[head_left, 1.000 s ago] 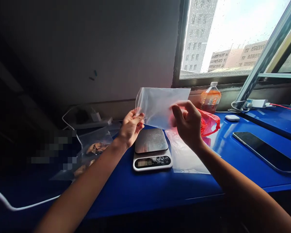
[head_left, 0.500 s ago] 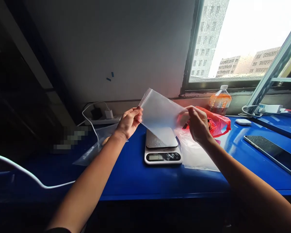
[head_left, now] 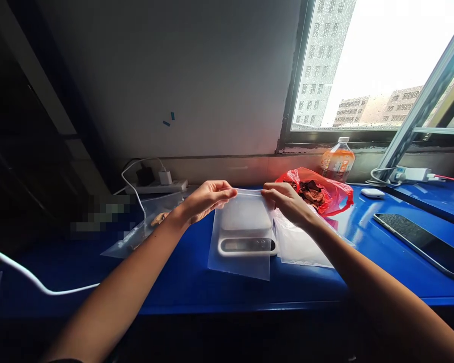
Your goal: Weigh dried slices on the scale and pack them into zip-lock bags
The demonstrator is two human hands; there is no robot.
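A translucent zip bag (head_left: 239, 264) hangs upright by its top edge between my two hands. My left hand (head_left: 208, 199) pinches its upper left corner, and my right hand (head_left: 287, 200) pinches the upper right. Behind the bag stands a white kitchen scale (head_left: 275, 247), its plate and display seen blurred through the plastic. To the right of the scale lie more clear plastic bags (head_left: 306, 249). Beyond them a red plastic bag (head_left: 335, 196) sits open with dark brown dried pieces (head_left: 310, 194) inside. On the left, a clear bag (head_left: 124, 239) holds light brown pieces (head_left: 159, 218).
An orange drink bottle (head_left: 338, 160) stands behind the red bag. A phone (head_left: 419, 242) and a white earbud case (head_left: 373, 193) lie on the blue table (head_left: 189, 287). A power strip (head_left: 177, 186) with a charger runs along the wall; a white cable (head_left: 34, 280) crosses the left side.
The zip bag has turned from slanted to hanging straight down, now in front of the scale. My right hand has moved left to its top edge, uncovering the red bag's contents.
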